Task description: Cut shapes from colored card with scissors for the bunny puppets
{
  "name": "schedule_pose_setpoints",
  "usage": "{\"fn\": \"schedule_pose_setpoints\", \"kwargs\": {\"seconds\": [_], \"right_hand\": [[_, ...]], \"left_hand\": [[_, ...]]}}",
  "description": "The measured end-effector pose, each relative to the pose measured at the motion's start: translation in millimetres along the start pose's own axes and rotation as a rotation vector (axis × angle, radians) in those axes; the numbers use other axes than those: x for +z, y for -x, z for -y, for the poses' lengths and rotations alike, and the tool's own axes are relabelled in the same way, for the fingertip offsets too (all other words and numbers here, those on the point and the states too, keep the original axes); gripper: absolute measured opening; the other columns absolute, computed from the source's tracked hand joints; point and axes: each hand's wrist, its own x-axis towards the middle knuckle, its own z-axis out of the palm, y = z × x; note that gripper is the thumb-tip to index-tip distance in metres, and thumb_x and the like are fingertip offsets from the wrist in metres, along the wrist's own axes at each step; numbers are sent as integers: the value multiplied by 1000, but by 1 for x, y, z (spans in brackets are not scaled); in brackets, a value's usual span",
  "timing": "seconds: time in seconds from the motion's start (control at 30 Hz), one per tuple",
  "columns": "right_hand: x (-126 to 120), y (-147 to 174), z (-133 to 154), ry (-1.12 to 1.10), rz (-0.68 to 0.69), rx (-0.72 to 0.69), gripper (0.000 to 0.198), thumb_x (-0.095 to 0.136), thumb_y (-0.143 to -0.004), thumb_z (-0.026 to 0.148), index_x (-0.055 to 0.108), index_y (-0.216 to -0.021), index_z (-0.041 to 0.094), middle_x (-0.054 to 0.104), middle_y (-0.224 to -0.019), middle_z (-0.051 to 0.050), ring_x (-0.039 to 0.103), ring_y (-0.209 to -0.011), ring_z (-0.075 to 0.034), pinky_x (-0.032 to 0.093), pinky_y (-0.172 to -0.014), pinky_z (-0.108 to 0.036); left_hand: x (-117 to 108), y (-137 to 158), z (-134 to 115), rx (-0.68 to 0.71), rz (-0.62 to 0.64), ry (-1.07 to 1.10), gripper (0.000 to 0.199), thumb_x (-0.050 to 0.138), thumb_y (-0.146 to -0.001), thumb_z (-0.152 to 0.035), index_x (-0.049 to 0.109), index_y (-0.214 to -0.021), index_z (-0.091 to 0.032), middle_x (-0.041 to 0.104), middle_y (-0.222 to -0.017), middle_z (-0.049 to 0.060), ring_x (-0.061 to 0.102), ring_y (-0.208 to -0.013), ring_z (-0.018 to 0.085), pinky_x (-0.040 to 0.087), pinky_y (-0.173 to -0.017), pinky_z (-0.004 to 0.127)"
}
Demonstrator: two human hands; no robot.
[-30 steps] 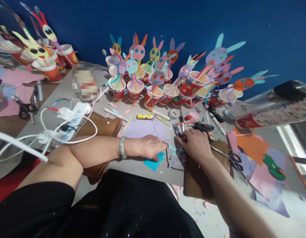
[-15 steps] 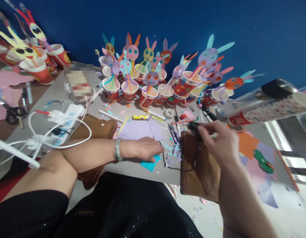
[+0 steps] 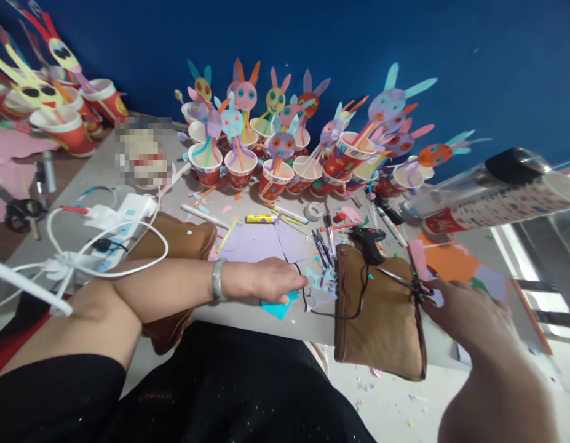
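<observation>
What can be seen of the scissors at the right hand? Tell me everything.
The scissors have slim, silvery, metallic-looking blades, apparently closed, and black handles. They lie aslant across the brown pad's upper right, tips toward the black hot glue gun. The right hand is at the handles, partly hiding them; whether it grips is unclear.

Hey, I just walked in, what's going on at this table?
A person's right hand is at the handles of black-handled scissors, whose blades lie over a brown pouch; whether it grips them isn't clear. The left hand is over a bright blue paper piece. A black glue gun lies by the pouch's far edge. Beyond, paper animal faces stand in red patterned cups.
</observation>
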Motion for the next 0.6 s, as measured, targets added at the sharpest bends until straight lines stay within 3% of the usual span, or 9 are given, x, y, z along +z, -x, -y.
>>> {"fn": "schedule_pose_setpoints", "kwargs": {"seconds": [0.27, 0.5, 0.6], "right_hand": [[22, -2, -15, -301, 6, -43, 11, 60, -61, 28, 64, -71, 26, 73, -74, -15, 66, -66, -34, 43, -58, -41], [23, 0, -14, -545, 1, -100, 12, 60, -59, 30, 64, -69, 27, 75, -79, -15, 70, -73, -36, 49, -67, -46], [24, 3, -18, -560, 23, -93, 10, 64, -58, 33, 65, -66, 27, 73, -72, -13, 69, -66, -35, 49, -61, -45]], "left_hand": [[3, -7, 1, -55, -15, 148, 9, 67, -74, -24, 61, -78, -19, 65, -75, 2, 53, -66, 15, 26, -56, 28], [-8, -10, 7, -71, -188, 805, 16, 73, -70, -26, 61, -73, -15, 54, -65, -5, 48, -63, 8, 33, -59, 22], [-15, -13, 7, -94, -291, 1079, 25, 77, -68, -31, 60, -74, -13, 54, -67, -5, 49, -64, 8, 36, -60, 21]]}}
